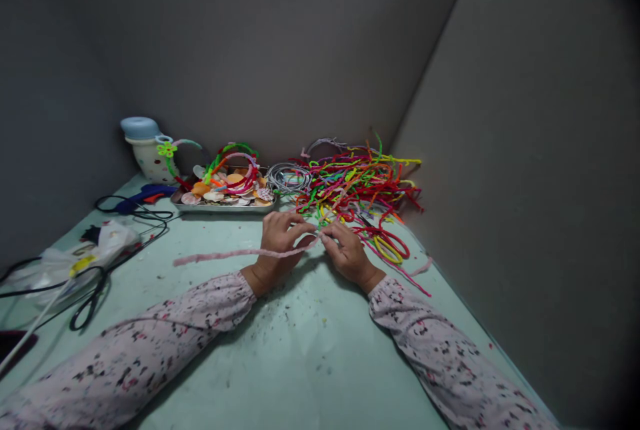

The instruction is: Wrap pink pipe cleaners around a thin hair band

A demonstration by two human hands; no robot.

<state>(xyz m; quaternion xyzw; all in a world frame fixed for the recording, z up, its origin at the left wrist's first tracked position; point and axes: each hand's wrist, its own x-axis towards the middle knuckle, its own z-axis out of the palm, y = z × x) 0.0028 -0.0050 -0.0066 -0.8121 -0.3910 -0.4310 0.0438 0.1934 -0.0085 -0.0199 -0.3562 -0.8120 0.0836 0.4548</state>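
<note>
My left hand (277,240) and my right hand (347,250) meet over a pale green table (300,350), both pinched on a long pink pipe cleaner (225,255). Its free end trails out to the left, lying on the table. The fingers of both hands are closed round it where they meet. Just beyond my hands lies a tangled heap of coloured pipe cleaners (357,183) in red, yellow, green and pink.
A metal tray (225,207) of shells and bent pipe cleaners sits at the back. A light blue and white jug (145,147), a blue glue gun (143,197), black scissors (87,307), a plastic bag (75,257) and cables lie left. Grey walls enclose the table.
</note>
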